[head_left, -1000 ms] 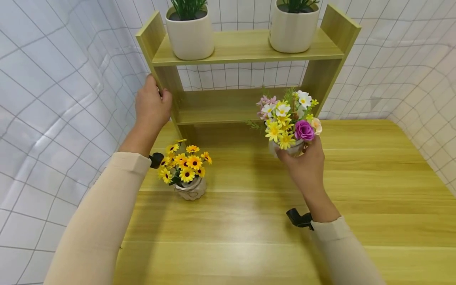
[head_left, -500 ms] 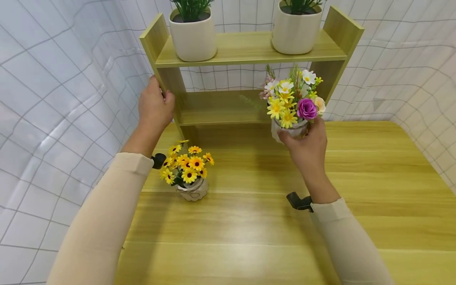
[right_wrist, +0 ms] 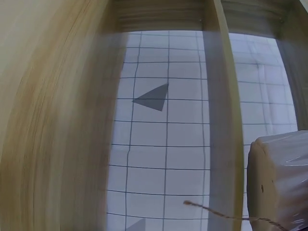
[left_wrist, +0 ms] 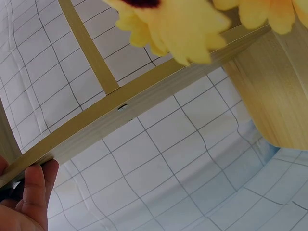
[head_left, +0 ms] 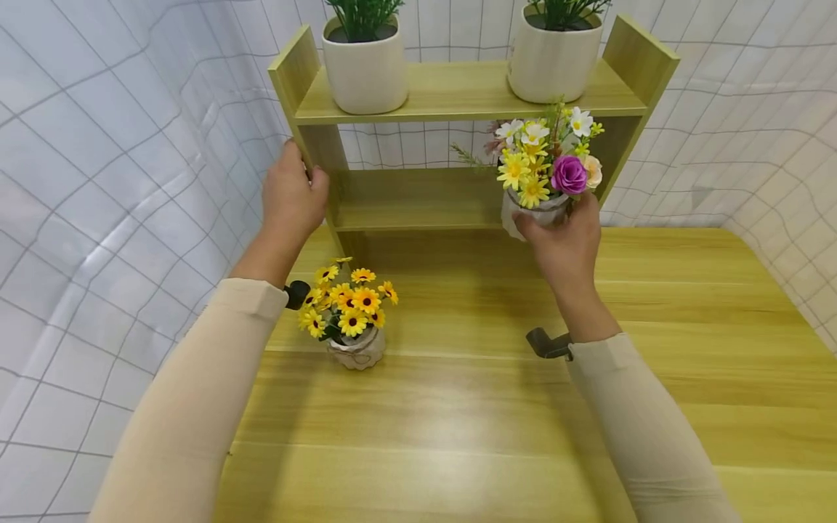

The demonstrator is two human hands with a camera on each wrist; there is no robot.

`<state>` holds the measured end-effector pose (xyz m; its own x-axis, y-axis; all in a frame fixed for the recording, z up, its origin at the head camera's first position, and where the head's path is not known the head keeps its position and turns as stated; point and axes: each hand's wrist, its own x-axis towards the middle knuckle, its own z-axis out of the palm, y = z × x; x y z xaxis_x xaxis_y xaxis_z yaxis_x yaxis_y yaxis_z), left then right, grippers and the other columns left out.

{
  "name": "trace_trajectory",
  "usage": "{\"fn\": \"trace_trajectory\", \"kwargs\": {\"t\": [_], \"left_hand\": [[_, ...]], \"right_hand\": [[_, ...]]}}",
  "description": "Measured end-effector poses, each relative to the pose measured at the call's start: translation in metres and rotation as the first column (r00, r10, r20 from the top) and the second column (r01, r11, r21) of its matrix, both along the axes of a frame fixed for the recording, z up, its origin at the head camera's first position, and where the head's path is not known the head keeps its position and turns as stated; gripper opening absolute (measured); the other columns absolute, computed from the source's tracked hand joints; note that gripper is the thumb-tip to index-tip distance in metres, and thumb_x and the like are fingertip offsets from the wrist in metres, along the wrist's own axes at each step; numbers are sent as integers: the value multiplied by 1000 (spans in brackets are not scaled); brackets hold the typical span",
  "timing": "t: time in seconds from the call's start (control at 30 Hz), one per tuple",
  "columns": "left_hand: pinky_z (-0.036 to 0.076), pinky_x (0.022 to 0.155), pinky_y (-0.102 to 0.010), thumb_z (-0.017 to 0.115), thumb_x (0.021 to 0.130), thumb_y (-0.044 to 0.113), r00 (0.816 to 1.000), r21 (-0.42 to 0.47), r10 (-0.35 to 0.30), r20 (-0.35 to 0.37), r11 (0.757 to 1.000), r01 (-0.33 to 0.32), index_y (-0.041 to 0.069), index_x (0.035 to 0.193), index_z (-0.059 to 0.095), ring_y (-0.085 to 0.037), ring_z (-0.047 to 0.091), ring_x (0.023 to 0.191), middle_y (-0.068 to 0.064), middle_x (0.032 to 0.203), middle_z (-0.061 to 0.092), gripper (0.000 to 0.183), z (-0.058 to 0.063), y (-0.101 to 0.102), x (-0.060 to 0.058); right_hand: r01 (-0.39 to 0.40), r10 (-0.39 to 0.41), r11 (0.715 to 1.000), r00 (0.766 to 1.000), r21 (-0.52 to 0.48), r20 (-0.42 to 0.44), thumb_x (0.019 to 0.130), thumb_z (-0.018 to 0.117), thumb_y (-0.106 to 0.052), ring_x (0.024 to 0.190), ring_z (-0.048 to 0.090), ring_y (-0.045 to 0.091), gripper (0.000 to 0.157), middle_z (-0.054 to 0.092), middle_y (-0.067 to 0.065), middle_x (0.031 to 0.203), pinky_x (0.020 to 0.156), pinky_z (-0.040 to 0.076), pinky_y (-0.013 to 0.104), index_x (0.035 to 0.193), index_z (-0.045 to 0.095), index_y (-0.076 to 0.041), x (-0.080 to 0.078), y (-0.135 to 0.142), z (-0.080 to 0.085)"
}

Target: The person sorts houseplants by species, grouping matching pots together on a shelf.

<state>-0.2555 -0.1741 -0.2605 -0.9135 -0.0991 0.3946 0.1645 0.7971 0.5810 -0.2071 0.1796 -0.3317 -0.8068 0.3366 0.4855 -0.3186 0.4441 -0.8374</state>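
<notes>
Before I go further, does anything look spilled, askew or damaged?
Slightly: in the right wrist view, a loose twine end juts from the pot of mixed flowers instead of lying snug. Nothing looks spilled or broken.

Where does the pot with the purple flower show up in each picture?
Head: right of centre, the flowerpot in the right hand.
Left wrist: not in it.
Right wrist: lower right, the flowerpot cut off by the picture's edge, flowers out of sight.
Shared landmark: the wooden shelf, in all three.
</notes>
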Motion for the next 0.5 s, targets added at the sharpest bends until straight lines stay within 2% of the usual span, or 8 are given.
{"fn": "trace_trajectory", "kwargs": {"t": [0.2,0.5], "left_hand": [[49,89,-49,40,100,21,1000,2,1,7,1000,-1,-1,131,46,-37,60,109,-23,119,61,38,0,1,0],[51,87,-50,41,101,21,1000,-7,-2,-5,1000,2,-1,130,46,-38,62,108,-24,118,62,37,1,1,1]], "right_hand": [[-57,52,997,996,-53,-77,70,87,-18,119,53,12,81,54,7,131,101,41,26,139,46,-6,-14,-2,0],[-4,4,1000,1000,-30,0,73,86,-28,120,51,10,80,52,6,133,102,38,25,141,46,-10,-28,-5,-2]]}}
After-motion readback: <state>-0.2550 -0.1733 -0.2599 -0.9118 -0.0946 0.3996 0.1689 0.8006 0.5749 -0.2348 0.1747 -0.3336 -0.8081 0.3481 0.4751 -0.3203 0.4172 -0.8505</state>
